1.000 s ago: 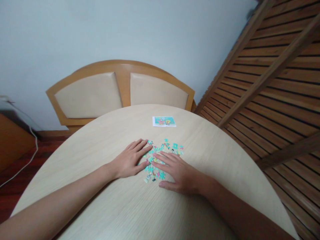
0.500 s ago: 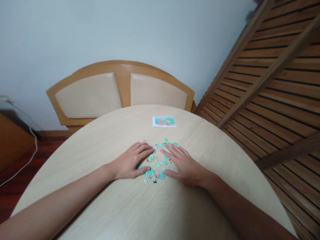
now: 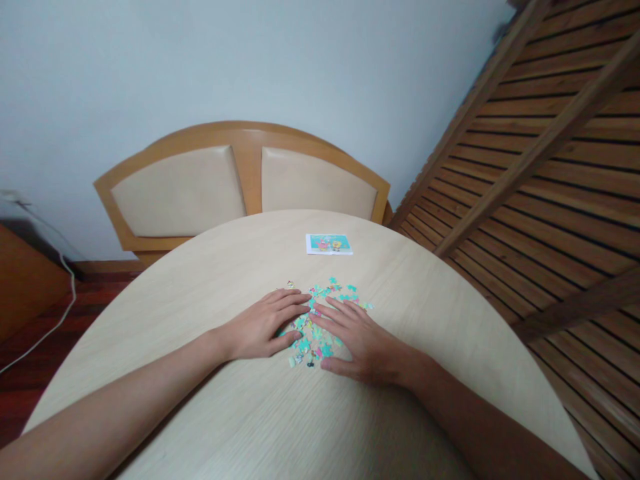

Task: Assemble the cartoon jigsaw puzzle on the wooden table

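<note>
Since the earlier frame the right hand (image 3: 357,340) has shifted toward the left hand (image 3: 265,323); both, fingers spread, lie over one patch of puzzle pieces (image 3: 304,345), too crowded to count. The patch sits well inside the counter's (image 3: 425,293) curved side edges, and one picture card (image 3: 329,245) lies nearer the far edge.

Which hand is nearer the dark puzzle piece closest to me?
Right. The right hand lies just right of the dark puzzle piece; the left hand is farther, beyond it and leftward.
</note>
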Available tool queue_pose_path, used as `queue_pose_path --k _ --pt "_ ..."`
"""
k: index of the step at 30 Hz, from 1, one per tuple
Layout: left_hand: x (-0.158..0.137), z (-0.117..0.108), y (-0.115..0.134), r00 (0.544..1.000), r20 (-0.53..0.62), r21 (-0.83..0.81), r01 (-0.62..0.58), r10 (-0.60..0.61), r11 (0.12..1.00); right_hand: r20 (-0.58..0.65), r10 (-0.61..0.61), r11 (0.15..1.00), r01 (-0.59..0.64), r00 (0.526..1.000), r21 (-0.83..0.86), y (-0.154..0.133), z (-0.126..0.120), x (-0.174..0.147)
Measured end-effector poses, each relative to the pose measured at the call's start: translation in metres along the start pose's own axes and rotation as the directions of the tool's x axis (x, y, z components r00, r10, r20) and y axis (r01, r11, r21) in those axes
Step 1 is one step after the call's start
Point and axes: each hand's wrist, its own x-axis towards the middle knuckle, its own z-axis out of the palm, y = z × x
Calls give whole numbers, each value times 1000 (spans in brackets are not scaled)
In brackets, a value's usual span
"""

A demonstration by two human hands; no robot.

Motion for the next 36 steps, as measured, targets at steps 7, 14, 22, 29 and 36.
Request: queue_pose_path --k 7,14,22,29,36 --pt "-1 1 0 998 30 50 46 -47 998 -147 22 997 -33 989 -69 5 1 -1" --pt "-1 0 1 999 45 42 -4 2 999 -199 44 992 -66 979 -105 9 -1 -1" --pt "-1 1 -2 996 82 38 -38 35 999 -158 -10 998 1 987 -62 11 1 0" --pt "2 -2 1 996 49 -25 -75 76 997 -202 -83 995 70 976 -70 10 1 0" --pt "2 -2 1 995 50 -14 -85 86 996 -217 -113 992 99 970 -74 11 4 1"
